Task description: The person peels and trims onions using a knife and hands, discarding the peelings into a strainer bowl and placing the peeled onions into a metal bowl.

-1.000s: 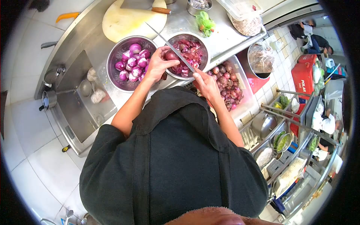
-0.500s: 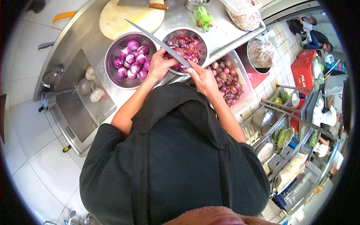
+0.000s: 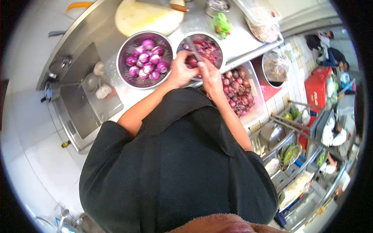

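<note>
My right hand [image 3: 211, 77] grips a knife [image 3: 193, 49], its blade blurred and pointing away from me. Close beside it, my left hand [image 3: 182, 70] curls around a red onion [image 3: 192, 61], partly hidden by the fingers. Both hands are at the near edge of a metal colander of onion skins [image 3: 208, 48]. To the left stands a larger perforated bowl [image 3: 121, 58] with several peeled purple onions [image 3: 147, 68]. Unpeeled red onions [image 3: 237, 91] fill a clear plastic bin [image 3: 258, 93] to the right, below the counter edge.
Behind the bowls lie a pale cutting board [image 3: 143, 17], a wooden-handled tool [image 3: 178, 7] and a bag of greens [image 3: 222, 26]. A metal sink [image 3: 77, 112] is at left. A bagged bucket [image 3: 274, 68] and a metal rack [image 3: 295, 139] stand right; people are at far right.
The view has shifted, so the counter appears farther right. The knife has turned from slanting left across the colander to pointing more directly away, and my hands have drawn closer together.
</note>
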Tool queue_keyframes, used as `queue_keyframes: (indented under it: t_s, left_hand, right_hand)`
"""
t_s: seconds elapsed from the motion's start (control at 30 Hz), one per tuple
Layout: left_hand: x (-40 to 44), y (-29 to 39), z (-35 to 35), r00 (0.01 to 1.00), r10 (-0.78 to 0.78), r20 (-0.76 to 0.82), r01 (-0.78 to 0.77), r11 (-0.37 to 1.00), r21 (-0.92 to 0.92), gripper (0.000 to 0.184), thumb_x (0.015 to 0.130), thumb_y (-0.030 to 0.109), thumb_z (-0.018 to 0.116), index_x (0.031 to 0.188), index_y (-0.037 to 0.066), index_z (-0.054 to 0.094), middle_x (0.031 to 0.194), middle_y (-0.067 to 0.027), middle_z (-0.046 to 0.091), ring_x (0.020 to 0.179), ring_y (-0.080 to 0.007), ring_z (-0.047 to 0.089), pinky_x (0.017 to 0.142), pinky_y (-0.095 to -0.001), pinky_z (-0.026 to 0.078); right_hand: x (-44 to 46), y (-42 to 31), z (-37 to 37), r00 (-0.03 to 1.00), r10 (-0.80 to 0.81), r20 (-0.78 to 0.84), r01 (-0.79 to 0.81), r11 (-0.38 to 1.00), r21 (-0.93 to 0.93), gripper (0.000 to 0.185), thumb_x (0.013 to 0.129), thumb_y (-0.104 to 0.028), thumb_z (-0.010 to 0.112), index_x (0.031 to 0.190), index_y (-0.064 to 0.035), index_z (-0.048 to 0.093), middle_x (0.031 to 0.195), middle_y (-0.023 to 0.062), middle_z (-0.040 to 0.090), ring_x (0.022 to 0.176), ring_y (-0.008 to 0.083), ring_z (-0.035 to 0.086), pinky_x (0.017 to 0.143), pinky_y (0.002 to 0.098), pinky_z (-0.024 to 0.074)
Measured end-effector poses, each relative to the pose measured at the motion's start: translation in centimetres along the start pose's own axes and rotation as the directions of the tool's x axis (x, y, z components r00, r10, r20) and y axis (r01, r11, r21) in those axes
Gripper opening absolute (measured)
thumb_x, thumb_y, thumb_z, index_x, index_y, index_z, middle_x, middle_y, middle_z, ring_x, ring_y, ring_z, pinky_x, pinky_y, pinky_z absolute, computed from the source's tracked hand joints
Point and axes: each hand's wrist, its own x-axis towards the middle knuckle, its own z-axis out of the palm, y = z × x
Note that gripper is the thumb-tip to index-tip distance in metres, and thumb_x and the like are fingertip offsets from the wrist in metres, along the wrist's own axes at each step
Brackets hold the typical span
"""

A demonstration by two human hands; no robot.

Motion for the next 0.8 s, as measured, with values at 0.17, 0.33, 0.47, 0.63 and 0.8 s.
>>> queue_keyframes:
  t_s: [0.17, 0.33, 0.47, 0.63, 0.8]
  left_hand:
    - [0.7, 2.0, -0.1, 0.969, 0.24, 0.063, -0.248, 0.924, 0.29, 0.059, 0.072, 0.012, 0.087, 0.122, 0.0, 0.059, 0.112, -0.0082, 0.063, 0.102, -0.0158, 0.062, 0.088, -0.0309, 0.052]
    - [1.7, 0.3, -0.4, 0.951, 0.096, 0.293, -0.219, 0.879, 0.423, 0.085, 0.084, 0.049, 0.074, 0.144, -0.002, 0.045, 0.145, -0.0249, 0.046, 0.138, -0.0331, 0.043, 0.118, -0.046, 0.027]
    - [2.5, 2.6, -0.2, 0.933, -0.014, 0.359, -0.116, 0.935, 0.336, 0.078, 0.085, 0.038, 0.077, 0.146, -0.001, 0.045, 0.131, -0.0197, 0.059, 0.122, -0.031, 0.057, 0.109, -0.0447, 0.041]
    - [2.9, 2.9, 0.7, 0.893, -0.07, 0.445, 0.272, 0.872, -0.408, 0.067, 0.087, 0.005, 0.075, 0.146, -0.002, 0.043, 0.133, -0.0091, 0.06, 0.117, -0.0161, 0.06, 0.099, -0.0305, 0.051]
    - [2.3, 3.6, 0.4, 0.905, -0.087, 0.416, 0.298, 0.827, -0.477, 0.064, 0.086, -0.003, 0.072, 0.144, -0.003, 0.044, 0.129, -0.0083, 0.062, 0.113, -0.0152, 0.062, 0.098, -0.0289, 0.052]
  right_hand:
    - [0.5, -2.9, -2.2, 0.926, 0.371, 0.071, -0.377, 0.901, 0.214, 0.066, 0.103, -0.055, 0.041, 0.075, 0.0011, 0.063, 0.055, 0.0053, 0.054, 0.045, 0.0149, 0.05, 0.045, 0.0303, 0.0399]
    - [0.9, -0.9, -3.5, 0.983, 0.119, -0.139, -0.102, 0.986, 0.13, 0.062, 0.103, -0.052, 0.046, 0.075, 0.001, 0.062, 0.057, 0.0059, 0.055, 0.051, 0.0162, 0.054, 0.048, 0.031, 0.0406]
    - [0.4, -2.5, -4.1, 0.986, 0.124, -0.113, -0.121, 0.992, 0.034, 0.052, 0.101, -0.04, 0.055, 0.13, 0.0027, 0.061, 0.114, 0.026, 0.069, 0.109, 0.0291, 0.067, 0.095, 0.0369, 0.0485]
    - [0.3, -2.9, -4.0, 0.992, 0.081, -0.092, -0.079, 0.997, 0.019, 0.055, 0.1, -0.043, 0.055, 0.133, 0.0013, 0.058, 0.116, 0.0239, 0.069, 0.112, 0.0314, 0.067, 0.096, 0.0371, 0.0488]
    - [0.4, -3.2, -4.2, 0.999, -0.014, -0.05, 0.014, 1.0, 0.013, 0.058, 0.099, -0.045, 0.056, 0.136, 0.0, 0.057, 0.12, 0.023, 0.068, 0.114, 0.0309, 0.066, 0.097, 0.0368, 0.0481]
